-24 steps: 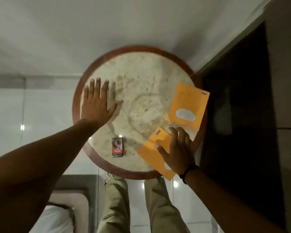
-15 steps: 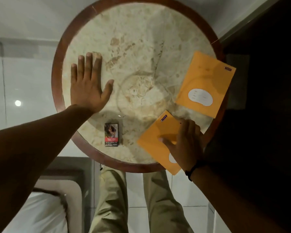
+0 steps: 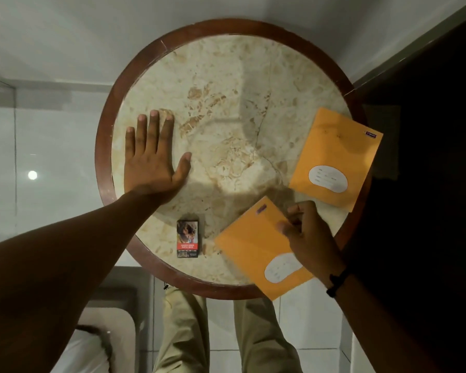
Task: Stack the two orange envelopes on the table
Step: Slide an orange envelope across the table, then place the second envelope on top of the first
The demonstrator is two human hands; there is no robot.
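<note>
Under the right hand (image 3: 311, 238), fingers pinch the near orange envelope (image 3: 253, 246) at its edge, ready to lift. Beyond them lies the far orange envelope (image 3: 334, 157), its destination. Left hand (image 3: 152, 160), fingers spread, braces the surface (image 3: 226, 90).

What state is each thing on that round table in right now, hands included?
Near envelope: face up, overhanging the table's near rim, pinched at its right edge.
Far envelope: flat, face up, untouched, corner past the rim.
Small box: lying flat, untouched.
Left hand: open, palm down on the table.
Right hand: closed on the near envelope.
</note>
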